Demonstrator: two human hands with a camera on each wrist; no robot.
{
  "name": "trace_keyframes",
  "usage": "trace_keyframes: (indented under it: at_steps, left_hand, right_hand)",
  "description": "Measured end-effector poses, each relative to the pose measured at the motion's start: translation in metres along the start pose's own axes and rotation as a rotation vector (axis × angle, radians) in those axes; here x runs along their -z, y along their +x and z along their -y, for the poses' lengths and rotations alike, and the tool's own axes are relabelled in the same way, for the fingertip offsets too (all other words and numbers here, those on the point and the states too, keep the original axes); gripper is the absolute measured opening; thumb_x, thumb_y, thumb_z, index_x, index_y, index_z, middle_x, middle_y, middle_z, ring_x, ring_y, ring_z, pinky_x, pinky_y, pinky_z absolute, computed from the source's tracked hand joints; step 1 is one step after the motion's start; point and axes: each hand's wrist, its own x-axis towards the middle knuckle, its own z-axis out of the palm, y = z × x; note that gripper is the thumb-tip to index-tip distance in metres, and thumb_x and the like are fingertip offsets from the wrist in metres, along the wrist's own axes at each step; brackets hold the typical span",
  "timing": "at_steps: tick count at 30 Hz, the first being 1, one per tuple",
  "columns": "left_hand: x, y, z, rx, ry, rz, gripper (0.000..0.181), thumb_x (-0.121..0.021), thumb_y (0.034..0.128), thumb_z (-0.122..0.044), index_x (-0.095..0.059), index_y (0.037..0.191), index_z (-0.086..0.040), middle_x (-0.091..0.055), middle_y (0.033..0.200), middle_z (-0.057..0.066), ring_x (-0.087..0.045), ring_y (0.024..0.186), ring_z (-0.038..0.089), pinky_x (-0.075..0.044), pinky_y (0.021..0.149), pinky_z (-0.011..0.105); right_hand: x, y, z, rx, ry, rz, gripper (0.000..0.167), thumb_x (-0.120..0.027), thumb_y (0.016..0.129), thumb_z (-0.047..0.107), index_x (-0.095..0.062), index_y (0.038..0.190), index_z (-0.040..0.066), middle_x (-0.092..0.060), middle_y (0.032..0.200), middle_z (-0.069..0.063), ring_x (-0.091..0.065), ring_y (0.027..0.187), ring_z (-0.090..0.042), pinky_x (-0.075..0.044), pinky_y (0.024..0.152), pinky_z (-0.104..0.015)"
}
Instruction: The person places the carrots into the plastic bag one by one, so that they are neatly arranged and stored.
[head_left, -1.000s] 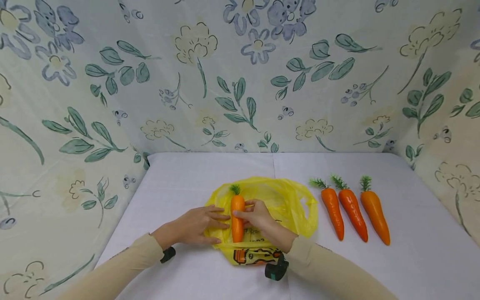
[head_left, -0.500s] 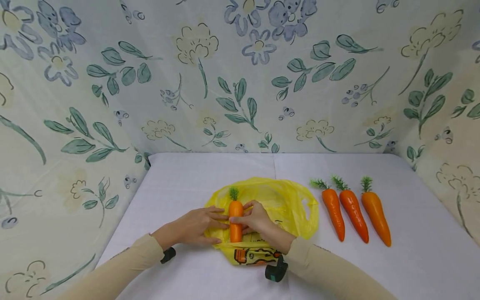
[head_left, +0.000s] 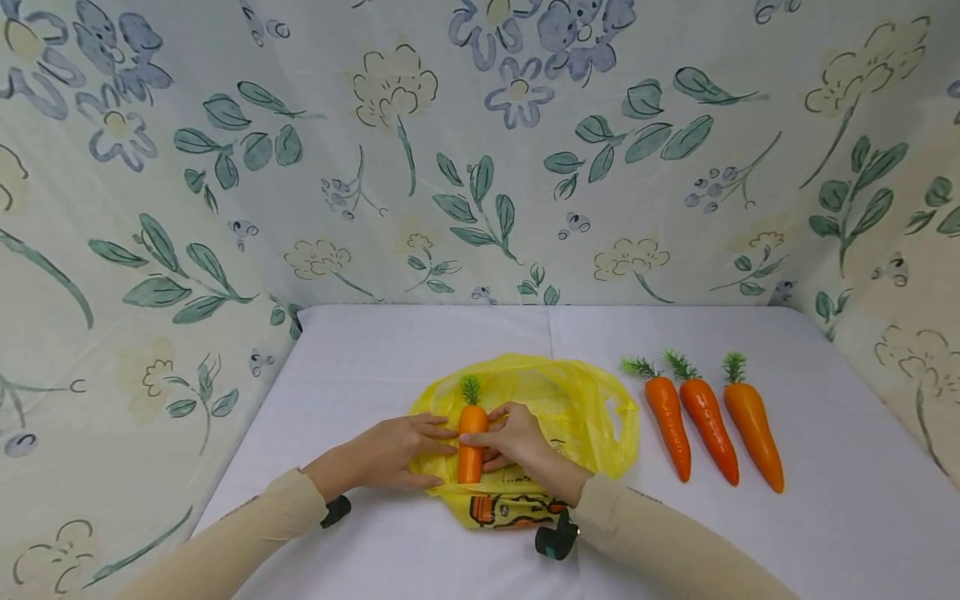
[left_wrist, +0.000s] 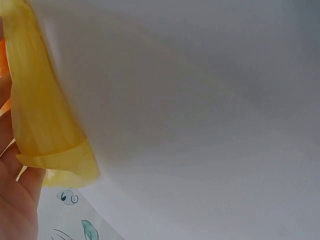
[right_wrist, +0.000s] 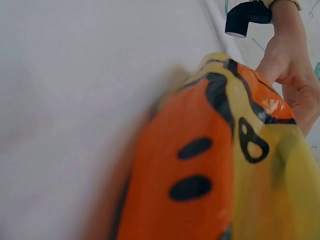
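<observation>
In the head view, an orange toy carrot [head_left: 472, 423] with a green tuft lies lengthwise over a yellow plastic bag [head_left: 510, 367]. Its lower end is hidden under the bag's near edge. My right hand [head_left: 521, 437] pinches the carrot from the right, thumb across its front. My left hand [head_left: 386, 450] rests on the bag's left side, fingers mostly straight, pointing toward the carrot. In the left wrist view, the left hand's fingers [left_wrist: 7, 130] lie against the yellow film. The right wrist view shows the bag's orange and black print [right_wrist: 185, 170] up close.
Three more toy carrots lie side by side to the right of the bag: a left one [head_left: 667, 425], a middle one [head_left: 708, 429] and a right one [head_left: 753, 433]. A white cloth [head_left: 360, 358] covers the table. Floral fabric [head_left: 480, 208] rises behind and at both sides.
The carrot has slid slightly toward me, its lower end deeper under the bag's near edge. My right hand has shifted a little with it. The left hand has stayed put.
</observation>
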Motion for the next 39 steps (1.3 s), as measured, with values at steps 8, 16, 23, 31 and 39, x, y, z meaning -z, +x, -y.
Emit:
trace_keyframes:
  at_steps: [8,16,23,31,39]
  left_hand:
    - [0.001,0.0,-0.003,-0.011,0.084,-0.025,0.049,-0.065,0.0932,-0.05,-0.069,0.13,-0.018,-0.06,0.138,0.0,-0.048,0.135,0.024,-0.039,0.111,0.044]
    - [0.0,-0.001,-0.003,0.002,0.098,-0.011,0.049,-0.064,0.0939,-0.05,-0.068,0.132,-0.019,-0.06,0.138,-0.001,-0.049,0.133,0.022,-0.041,0.109,0.041]
    - [-0.001,0.0,-0.002,0.006,0.073,-0.005,0.048,-0.065,0.094,-0.048,-0.068,0.132,-0.018,-0.06,0.138,0.0,-0.05,0.133,0.022,-0.043,0.108,0.043]
    - [0.0,0.0,-0.003,0.029,0.073,0.018,0.048,-0.064,0.0942,-0.049,-0.068,0.132,-0.02,-0.059,0.14,-0.002,-0.05,0.133,0.021,-0.043,0.108,0.042]
    - [-0.003,0.0,-0.001,0.017,0.062,0.0,0.049,-0.064,0.0944,-0.05,-0.068,0.132,-0.02,-0.059,0.14,-0.002,-0.05,0.133,0.021,-0.043,0.107,0.042]
  right_hand:
    - [0.002,-0.002,0.001,-0.001,0.005,0.009,0.064,-0.086,0.078,0.012,-0.047,0.122,-0.011,-0.063,0.092,-0.02,-0.071,0.064,-0.032,-0.06,0.059,-0.043]
    - [0.009,-0.004,0.008,-0.002,0.03,0.004,0.065,-0.085,0.08,0.008,-0.046,0.128,-0.012,-0.059,0.098,-0.022,-0.071,0.068,-0.036,-0.06,0.061,-0.045]
    - [0.02,-0.007,0.018,0.024,-0.012,-0.011,0.06,-0.084,0.081,0.01,-0.05,0.126,-0.011,-0.057,0.102,-0.022,-0.071,0.071,-0.038,-0.061,0.065,-0.046]
    - [0.036,-0.014,0.035,0.062,0.067,0.007,0.05,-0.079,0.085,0.007,-0.053,0.123,-0.013,-0.061,0.095,-0.022,-0.071,0.079,-0.042,-0.06,0.069,-0.048]
    - [0.063,-0.021,0.049,0.136,0.139,0.07,0.042,-0.074,0.09,0.007,-0.056,0.122,-0.014,-0.067,0.105,-0.022,-0.07,0.09,-0.042,-0.059,0.076,-0.048]
